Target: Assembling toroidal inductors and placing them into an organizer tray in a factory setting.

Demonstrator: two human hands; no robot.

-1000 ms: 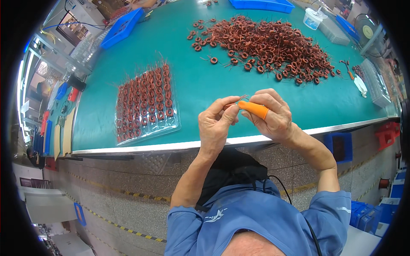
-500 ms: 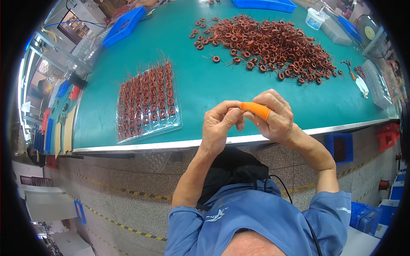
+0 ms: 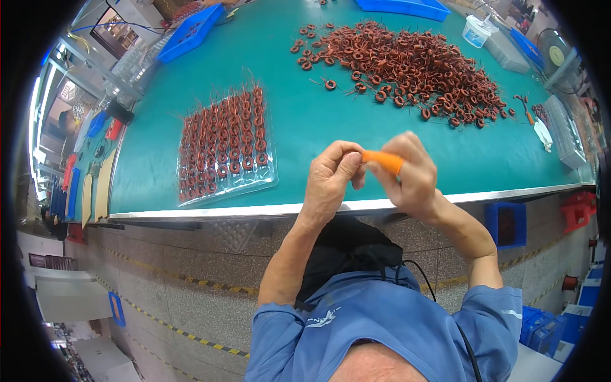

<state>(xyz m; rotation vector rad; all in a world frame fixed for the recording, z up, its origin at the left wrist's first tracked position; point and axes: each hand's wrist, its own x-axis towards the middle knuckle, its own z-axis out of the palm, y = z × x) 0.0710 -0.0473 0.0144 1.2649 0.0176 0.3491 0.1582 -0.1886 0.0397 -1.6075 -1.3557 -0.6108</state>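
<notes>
Over the table's front edge, my left hand [image 3: 331, 175] pinches thumb against fingers. A reddish-brown sliver shows between them, matching the copper-wound ring coils nearby; most of it is hidden. My right hand [image 3: 410, 172] meets it from the right, slightly blurred, its fingers curled in a pinch. An orange finger cot [image 3: 385, 160] covers its index finger, the tip touching my left fingertips. Anything held in that pinch is too small to make out. Left of my hands lies a clear plastic tray [image 3: 270, 175] with rows of ring coils [image 3: 223, 143], wire ends upward.
A large heap of loose ring coils [image 3: 414, 67] covers the far right of the green table [image 3: 305, 121]. Blue trays [image 3: 191, 33] sit at the back, with a white tub [image 3: 477, 30] at the right. Clear trays [image 3: 563, 130] and an orange-handled tool [image 3: 529, 116] lie near the right edge.
My right hand has turned and shifted slightly, blurring its knuckles. My left hand keeps its pinch. The whole view has shifted a little.
</notes>
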